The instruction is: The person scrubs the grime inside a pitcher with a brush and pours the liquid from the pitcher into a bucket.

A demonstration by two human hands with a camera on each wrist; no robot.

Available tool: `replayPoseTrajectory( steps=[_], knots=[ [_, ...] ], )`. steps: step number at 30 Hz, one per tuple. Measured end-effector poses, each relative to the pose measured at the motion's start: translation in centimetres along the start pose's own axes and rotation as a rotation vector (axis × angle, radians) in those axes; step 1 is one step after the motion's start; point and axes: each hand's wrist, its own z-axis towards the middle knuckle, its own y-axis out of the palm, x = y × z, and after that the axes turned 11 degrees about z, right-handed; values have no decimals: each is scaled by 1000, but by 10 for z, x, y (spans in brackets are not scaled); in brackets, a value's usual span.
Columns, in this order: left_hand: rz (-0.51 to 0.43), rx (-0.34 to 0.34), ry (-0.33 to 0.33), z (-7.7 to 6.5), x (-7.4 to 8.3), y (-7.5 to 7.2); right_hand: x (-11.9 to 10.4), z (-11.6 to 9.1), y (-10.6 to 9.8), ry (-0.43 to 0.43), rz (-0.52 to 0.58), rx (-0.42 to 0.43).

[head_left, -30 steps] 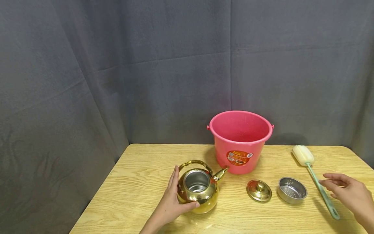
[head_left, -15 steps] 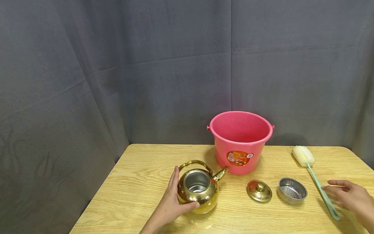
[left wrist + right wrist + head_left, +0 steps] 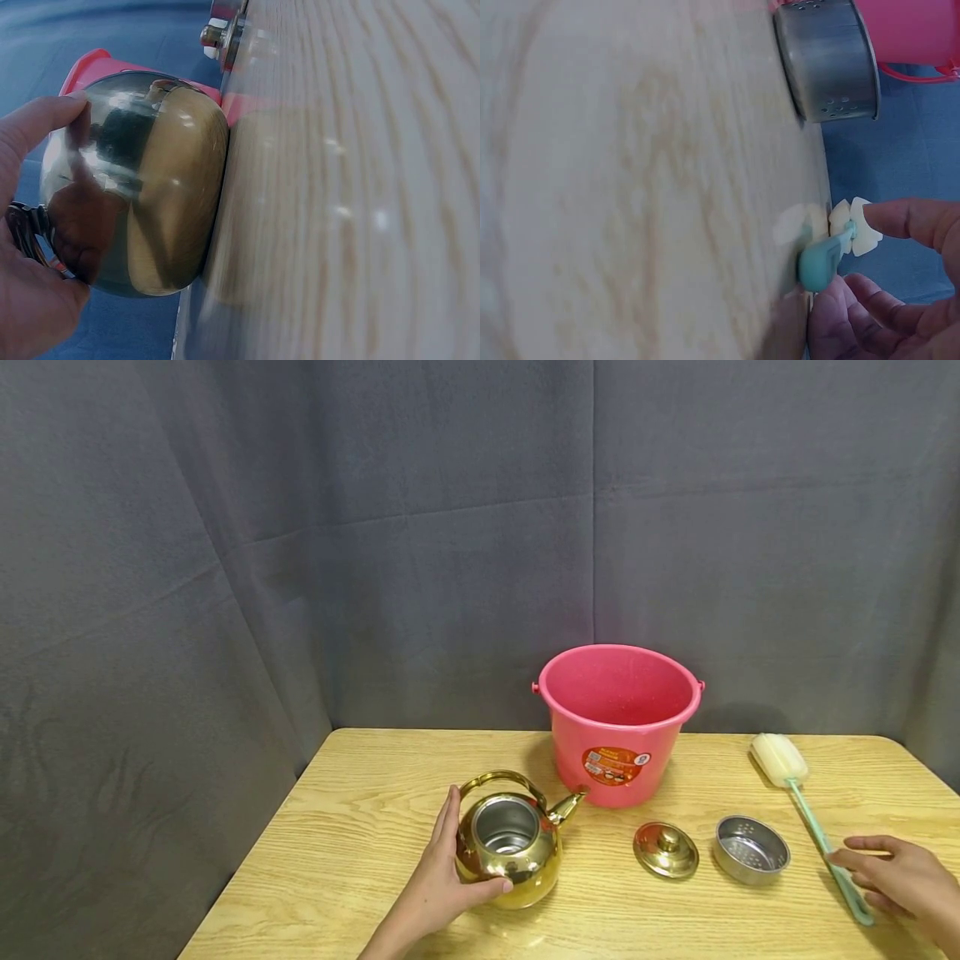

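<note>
A gold teapot (image 3: 517, 881) without its lid stands on the table, its spout pointing back right and its steel inside showing. My left hand (image 3: 442, 877) holds its round body from the left, thumb across the front and fingers along the far left side. In the left wrist view the thumb presses the shiny teapot body (image 3: 150, 187). On the right, my right hand (image 3: 903, 877) hovers over a sponge brush with a green handle (image 3: 813, 818), its fingers loosely bent to either side of it. The right wrist view shows the handle end (image 3: 819, 266) between the spread fingers, not gripped.
A pink bucket (image 3: 618, 743) stands behind the teapot, close to the spout. Between teapot and brush lie a gold lid (image 3: 666, 852) and a round steel strainer (image 3: 750, 852). Grey curtains (image 3: 450, 568) hang behind and beside the wooden table (image 3: 360, 810).
My right hand has come down and slightly toward me along the brush handle. The left hand and the teapot have stayed in place.
</note>
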Motion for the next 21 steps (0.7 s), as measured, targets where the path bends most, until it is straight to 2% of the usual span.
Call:
replayPoseTrajectory(
  steps=[12,21],
  knots=[
    [-12,4,9,0,-1,0,8,8,-4,19,-80,2],
    [-6,6,6,0,0,0,6,6,-1,-25,-167,26]
  ],
)
